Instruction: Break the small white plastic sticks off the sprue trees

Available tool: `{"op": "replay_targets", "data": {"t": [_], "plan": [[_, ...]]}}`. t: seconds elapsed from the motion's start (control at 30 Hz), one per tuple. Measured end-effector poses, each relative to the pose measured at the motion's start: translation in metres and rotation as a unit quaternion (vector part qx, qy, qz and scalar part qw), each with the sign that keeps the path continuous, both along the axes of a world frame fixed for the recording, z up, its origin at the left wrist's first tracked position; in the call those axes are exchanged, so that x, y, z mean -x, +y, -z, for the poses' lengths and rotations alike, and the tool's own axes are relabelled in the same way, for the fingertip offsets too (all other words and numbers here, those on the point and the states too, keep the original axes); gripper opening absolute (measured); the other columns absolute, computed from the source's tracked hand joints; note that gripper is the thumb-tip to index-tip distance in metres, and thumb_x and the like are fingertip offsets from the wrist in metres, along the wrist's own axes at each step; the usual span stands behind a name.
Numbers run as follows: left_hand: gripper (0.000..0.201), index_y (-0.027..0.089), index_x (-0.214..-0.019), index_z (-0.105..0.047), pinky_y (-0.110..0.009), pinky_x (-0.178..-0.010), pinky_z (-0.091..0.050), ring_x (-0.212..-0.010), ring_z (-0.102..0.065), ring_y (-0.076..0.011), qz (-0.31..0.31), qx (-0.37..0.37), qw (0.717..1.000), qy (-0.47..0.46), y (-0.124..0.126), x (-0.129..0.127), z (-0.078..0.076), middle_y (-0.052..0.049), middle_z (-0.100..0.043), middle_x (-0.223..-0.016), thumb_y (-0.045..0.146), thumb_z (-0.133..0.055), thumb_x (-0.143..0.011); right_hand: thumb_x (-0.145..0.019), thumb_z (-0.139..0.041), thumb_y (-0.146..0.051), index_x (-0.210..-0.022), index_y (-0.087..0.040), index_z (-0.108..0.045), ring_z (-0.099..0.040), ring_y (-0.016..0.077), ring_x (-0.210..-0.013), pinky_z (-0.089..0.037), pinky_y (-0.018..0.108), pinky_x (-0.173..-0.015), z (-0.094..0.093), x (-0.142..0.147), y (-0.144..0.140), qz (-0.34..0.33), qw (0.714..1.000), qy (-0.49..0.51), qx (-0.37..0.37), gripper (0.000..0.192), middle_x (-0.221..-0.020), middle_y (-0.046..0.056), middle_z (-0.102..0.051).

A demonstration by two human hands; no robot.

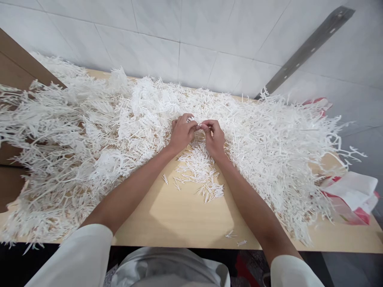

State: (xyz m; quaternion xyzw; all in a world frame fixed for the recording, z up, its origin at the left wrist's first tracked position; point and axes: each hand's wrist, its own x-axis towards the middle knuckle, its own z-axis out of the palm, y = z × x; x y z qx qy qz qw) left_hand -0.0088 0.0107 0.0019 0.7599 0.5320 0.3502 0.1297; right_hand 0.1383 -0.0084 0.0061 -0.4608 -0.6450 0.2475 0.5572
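Observation:
My left hand (182, 132) and my right hand (214, 137) meet at the middle of a light wooden table (179, 217), fingertips pinched together on one small white plastic piece (200, 127). A huge heap of white branched plastic sprues (89, 135) covers the table's left, back and right. Just below my hands lies a small pile of short loose white pieces (200, 169), separate from the heap.
A red and white plastic bag (351, 197) lies at the table's right edge. A white tiled wall (191, 36) stands behind, with a grey metal strip (311, 46) leaning on it. A wooden panel (18, 59) is at far left. A grey container (170, 265) sits below the front edge.

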Motion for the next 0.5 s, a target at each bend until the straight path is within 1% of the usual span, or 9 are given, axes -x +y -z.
{"op": "replay_targets", "data": {"t": [0.1,0.13,0.2,0.27,0.33,0.43,0.5], "plan": [[0.019,0.021,-0.080,-0.068,-0.044,-0.096,-0.036,-0.116,-0.053,-0.0247,-0.015,0.029,0.999,-0.007,0.0023,0.0011,0.0000,-0.006,-0.059,-0.122,0.024,-0.052,-0.092,-0.098,-0.037,-0.052,-0.099,-0.028,-0.048,-0.064,0.0106,-0.072,-0.049,0.028,-0.068,0.0020,-0.0012,0.0001,0.029,0.996,0.082,-0.015,0.027,-0.077,-0.004,-0.064],[0.018,0.021,-0.081,-0.068,-0.044,-0.096,-0.037,-0.116,-0.053,-0.0248,-0.010,0.031,0.999,-0.008,0.0030,0.0013,0.0001,-0.006,-0.059,-0.121,0.026,-0.054,-0.092,-0.097,-0.036,-0.053,-0.099,-0.028,-0.047,-0.064,0.0108,-0.073,-0.049,0.027,-0.067,0.0032,-0.0021,0.0012,0.037,0.994,0.103,-0.012,0.027,-0.076,-0.004,-0.063],[0.019,0.022,-0.084,-0.069,-0.045,-0.097,-0.037,-0.117,-0.053,-0.0252,0.010,0.021,1.000,-0.008,0.0035,0.0011,0.0003,-0.007,-0.059,-0.120,0.032,-0.054,-0.092,-0.095,-0.041,-0.054,-0.099,-0.028,-0.049,-0.066,0.0115,-0.078,-0.050,0.026,-0.066,0.0052,-0.0040,0.0045,0.040,0.993,0.114,0.007,0.028,-0.083,-0.002,-0.064],[0.021,0.022,-0.088,-0.069,-0.044,-0.099,-0.038,-0.118,-0.053,-0.0250,0.023,0.009,1.000,-0.019,0.0033,0.0005,0.0007,-0.007,-0.058,-0.121,0.035,-0.053,-0.093,-0.093,-0.047,-0.055,-0.100,-0.027,-0.055,-0.066,0.0119,-0.081,-0.050,0.026,-0.065,0.0059,-0.0053,0.0073,0.026,0.994,0.100,0.040,0.030,-0.093,0.000,-0.065],[0.021,0.022,-0.091,-0.069,-0.044,-0.100,-0.038,-0.117,-0.054,-0.0246,0.019,0.005,0.999,-0.035,0.0030,-0.0002,0.0012,-0.007,-0.058,-0.120,0.036,-0.053,-0.093,-0.092,-0.049,-0.054,-0.103,-0.027,-0.059,-0.065,0.0118,-0.081,-0.051,0.027,-0.067,0.0048,-0.0058,0.0084,0.016,0.995,0.073,0.062,0.031,-0.100,0.002,-0.065],[0.016,0.022,-0.093,-0.069,-0.044,-0.101,-0.039,-0.118,-0.054,-0.0242,0.018,0.003,0.999,-0.049,0.0032,-0.0005,0.0025,-0.007,-0.057,-0.120,0.030,-0.056,-0.091,-0.090,-0.052,-0.054,-0.105,-0.027,-0.064,-0.063,0.0133,-0.089,-0.052,0.029,-0.075,0.0014,-0.0048,0.0080,0.021,0.998,0.005,0.060,0.033,-0.104,0.003,-0.065],[0.014,0.022,-0.093,-0.069,-0.044,-0.102,-0.039,-0.119,-0.054,-0.0240,0.021,0.002,0.998,-0.054,0.0037,-0.0002,0.0035,-0.008,-0.057,-0.120,0.025,-0.055,-0.091,-0.087,-0.057,-0.054,-0.102,-0.026,-0.067,-0.062,0.0147,-0.092,-0.052,0.030,-0.076,0.0001,-0.0037,0.0083,0.016,0.997,-0.046,0.054,0.033,-0.104,0.003,-0.065]]}}
